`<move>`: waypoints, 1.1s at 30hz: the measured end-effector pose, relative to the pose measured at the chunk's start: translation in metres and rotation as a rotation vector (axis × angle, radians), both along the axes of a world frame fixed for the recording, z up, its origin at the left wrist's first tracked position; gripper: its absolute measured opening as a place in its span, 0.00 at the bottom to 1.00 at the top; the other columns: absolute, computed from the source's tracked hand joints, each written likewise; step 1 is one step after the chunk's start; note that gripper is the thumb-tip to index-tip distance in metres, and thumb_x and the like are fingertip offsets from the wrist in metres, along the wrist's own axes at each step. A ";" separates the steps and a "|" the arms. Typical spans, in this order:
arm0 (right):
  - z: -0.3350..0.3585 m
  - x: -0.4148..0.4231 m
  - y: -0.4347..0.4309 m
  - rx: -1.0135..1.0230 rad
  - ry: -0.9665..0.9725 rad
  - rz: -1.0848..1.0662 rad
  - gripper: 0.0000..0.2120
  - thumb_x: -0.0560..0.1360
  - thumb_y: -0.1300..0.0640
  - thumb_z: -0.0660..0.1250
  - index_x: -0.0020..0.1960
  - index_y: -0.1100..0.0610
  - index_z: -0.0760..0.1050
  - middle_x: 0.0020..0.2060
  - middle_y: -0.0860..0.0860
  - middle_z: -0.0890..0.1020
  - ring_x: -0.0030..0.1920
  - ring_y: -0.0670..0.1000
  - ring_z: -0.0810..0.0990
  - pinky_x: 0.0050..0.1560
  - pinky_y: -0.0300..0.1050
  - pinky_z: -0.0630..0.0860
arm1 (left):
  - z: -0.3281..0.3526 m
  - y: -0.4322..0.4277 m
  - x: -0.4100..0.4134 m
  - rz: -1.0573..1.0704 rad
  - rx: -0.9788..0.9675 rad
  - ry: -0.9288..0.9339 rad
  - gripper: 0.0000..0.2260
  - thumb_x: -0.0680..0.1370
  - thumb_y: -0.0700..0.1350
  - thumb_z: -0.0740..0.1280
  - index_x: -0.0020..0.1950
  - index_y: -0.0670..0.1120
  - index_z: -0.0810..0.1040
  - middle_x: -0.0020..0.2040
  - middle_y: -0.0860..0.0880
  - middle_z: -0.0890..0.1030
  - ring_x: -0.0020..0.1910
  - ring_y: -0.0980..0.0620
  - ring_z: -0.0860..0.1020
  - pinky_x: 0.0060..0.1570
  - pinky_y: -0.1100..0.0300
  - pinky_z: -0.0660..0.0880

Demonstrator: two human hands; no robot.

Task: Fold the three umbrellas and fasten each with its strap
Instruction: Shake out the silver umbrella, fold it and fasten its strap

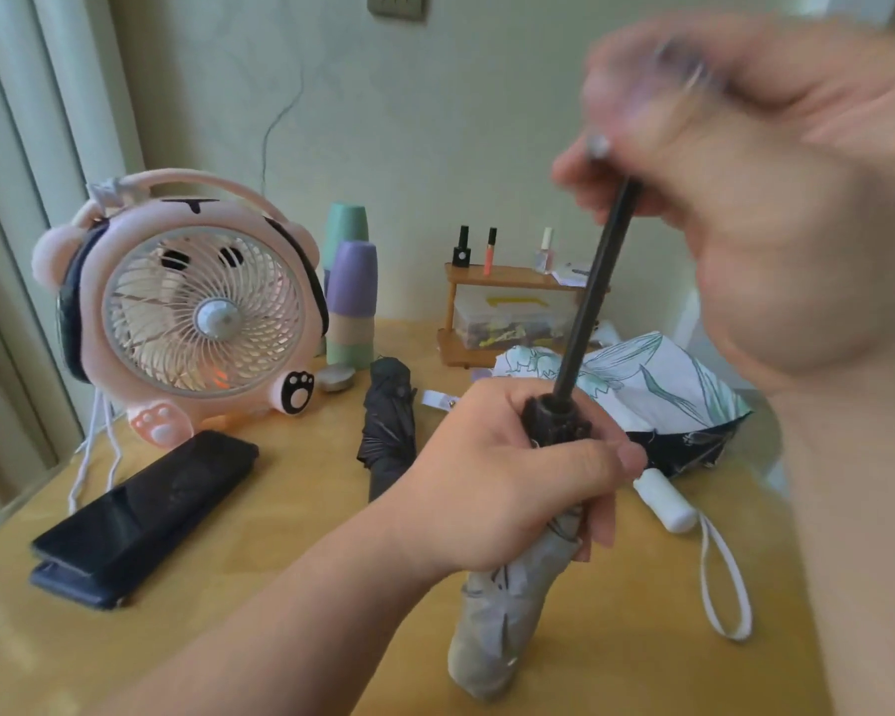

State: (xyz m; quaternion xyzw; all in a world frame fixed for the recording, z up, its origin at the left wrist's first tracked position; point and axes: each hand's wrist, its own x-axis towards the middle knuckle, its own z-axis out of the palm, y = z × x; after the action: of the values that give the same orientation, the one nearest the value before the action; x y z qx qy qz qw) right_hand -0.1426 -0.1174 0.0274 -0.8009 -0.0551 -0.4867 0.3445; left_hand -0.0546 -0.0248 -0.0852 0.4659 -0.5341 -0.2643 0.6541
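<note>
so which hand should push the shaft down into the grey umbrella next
Right, probably: the right hand grips the top end of the black shaft, ready to press down, while the left hand holds the grey umbrella steady.

On the yellow bench point(280, 509), well to the left of the left grip point(512, 472), stands a pink fan point(187, 307) with bear ears and paws. A dark flat case point(140, 519) lies left of the grip, in front of the fan. Behind the grip, to its left, is a stack of cups point(352, 297) with a small round tin point(336, 377) at its foot. Directly behind the grip, a small wooden shelf point(507, 276) carries three little bottles point(491, 250); a clear box point(507, 317) sits under its top board.
</note>
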 end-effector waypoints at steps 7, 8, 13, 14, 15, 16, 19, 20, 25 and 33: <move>-0.047 -0.010 0.005 0.046 0.133 -0.039 0.13 0.77 0.50 0.73 0.42 0.60 0.85 0.31 0.63 0.82 0.27 0.63 0.79 0.19 0.52 0.71 | 0.004 0.005 0.005 -0.012 0.027 -0.024 0.04 0.78 0.41 0.69 0.45 0.41 0.80 0.38 0.44 0.82 0.38 0.48 0.80 0.44 0.58 0.78; -0.044 -0.014 0.001 0.108 0.157 0.011 0.15 0.77 0.49 0.72 0.42 0.61 0.84 0.33 0.66 0.81 0.29 0.67 0.79 0.19 0.56 0.72 | 0.005 0.006 0.004 -0.025 0.043 -0.037 0.05 0.80 0.41 0.68 0.47 0.40 0.79 0.39 0.43 0.81 0.40 0.48 0.79 0.46 0.57 0.78; -0.048 -0.018 -0.018 0.239 0.261 0.210 0.16 0.72 0.47 0.71 0.48 0.59 0.86 0.43 0.60 0.87 0.46 0.63 0.85 0.46 0.57 0.83 | 0.013 0.009 -0.005 0.194 0.211 -0.260 0.10 0.80 0.50 0.69 0.42 0.46 0.78 0.35 0.55 0.79 0.36 0.57 0.76 0.43 0.60 0.74; -0.049 -0.017 -0.023 0.271 0.276 0.261 0.17 0.71 0.46 0.72 0.49 0.59 0.86 0.45 0.60 0.87 0.49 0.62 0.85 0.52 0.59 0.82 | 0.015 0.009 -0.008 0.299 0.215 -0.299 0.10 0.79 0.50 0.70 0.39 0.50 0.77 0.32 0.57 0.78 0.33 0.58 0.74 0.40 0.62 0.72; -0.050 -0.015 -0.027 0.284 0.294 0.296 0.17 0.71 0.46 0.73 0.51 0.58 0.86 0.46 0.60 0.87 0.52 0.62 0.85 0.56 0.61 0.81 | 0.015 0.010 -0.011 0.398 0.200 -0.309 0.10 0.78 0.49 0.72 0.37 0.51 0.76 0.30 0.59 0.77 0.31 0.60 0.73 0.37 0.64 0.71; -0.052 -0.014 -0.031 0.277 0.305 0.304 0.16 0.71 0.47 0.74 0.52 0.57 0.86 0.47 0.60 0.87 0.53 0.62 0.85 0.57 0.62 0.80 | 0.015 0.009 -0.014 0.466 0.165 -0.286 0.10 0.76 0.49 0.74 0.36 0.52 0.77 0.29 0.59 0.78 0.30 0.61 0.73 0.35 0.66 0.71; -0.059 -0.008 -0.036 0.216 0.288 0.243 0.10 0.73 0.53 0.73 0.52 0.56 0.85 0.45 0.54 0.88 0.51 0.54 0.87 0.55 0.53 0.82 | 0.010 0.011 -0.015 0.583 0.081 -0.221 0.14 0.74 0.48 0.77 0.31 0.49 0.77 0.26 0.58 0.77 0.26 0.64 0.73 0.30 0.70 0.67; -0.062 -0.006 -0.036 0.201 0.280 0.234 0.08 0.73 0.55 0.72 0.51 0.55 0.85 0.43 0.52 0.88 0.48 0.51 0.87 0.51 0.47 0.82 | 0.009 0.012 -0.015 0.590 0.079 -0.233 0.16 0.75 0.48 0.76 0.30 0.50 0.76 0.24 0.59 0.74 0.25 0.64 0.71 0.29 0.72 0.65; -0.068 0.002 -0.033 0.210 0.227 0.247 0.07 0.72 0.56 0.73 0.49 0.55 0.85 0.40 0.53 0.88 0.42 0.59 0.87 0.44 0.50 0.84 | 0.010 0.019 -0.008 0.567 0.115 -0.304 0.13 0.77 0.51 0.73 0.37 0.45 0.81 0.28 0.53 0.76 0.29 0.60 0.69 0.31 0.67 0.67; -0.072 0.007 -0.027 0.222 0.240 0.319 0.09 0.72 0.58 0.73 0.51 0.57 0.85 0.43 0.55 0.88 0.48 0.57 0.88 0.50 0.59 0.83 | -0.002 0.024 0.010 0.307 0.059 -0.043 0.11 0.74 0.50 0.76 0.49 0.43 0.86 0.48 0.37 0.86 0.48 0.39 0.85 0.57 0.31 0.77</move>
State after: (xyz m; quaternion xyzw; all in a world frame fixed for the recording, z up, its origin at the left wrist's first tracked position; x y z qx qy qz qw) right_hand -0.1353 -0.1442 -0.0444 -0.7913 -0.0855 -0.3305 0.5072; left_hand -0.0448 -0.0005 -0.0874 0.5666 -0.4623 -0.1666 0.6615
